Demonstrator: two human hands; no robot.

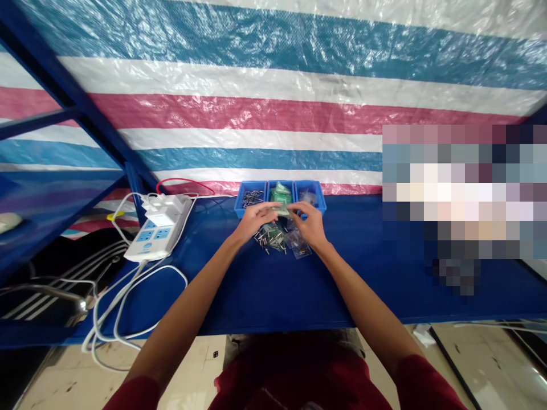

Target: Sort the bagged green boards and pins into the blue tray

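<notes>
Both hands meet in front of three blue bins at the middle of the blue table. My left hand [256, 220] and my right hand [309, 221] pinch a small greenish packet [282, 211] between them, one at each side. Behind it, the middle bin holds green packets [280, 193]. Metal screw-like pieces [253, 198] lie in the left bin, and clear bags [308, 198] are in the right bin. Below my hands is a loose pile of metal pieces [270, 239] with some green packets, and clear plastic bags [301, 246] lie beside it.
A white power strip [149, 242] with plugged-in adapters stands at the left, its white cables [122, 290] looping over the table edge. A striped plastic sheet [256, 114] hangs behind. Blue frame bars [94, 128] rise at the left. An area at the right is pixelated.
</notes>
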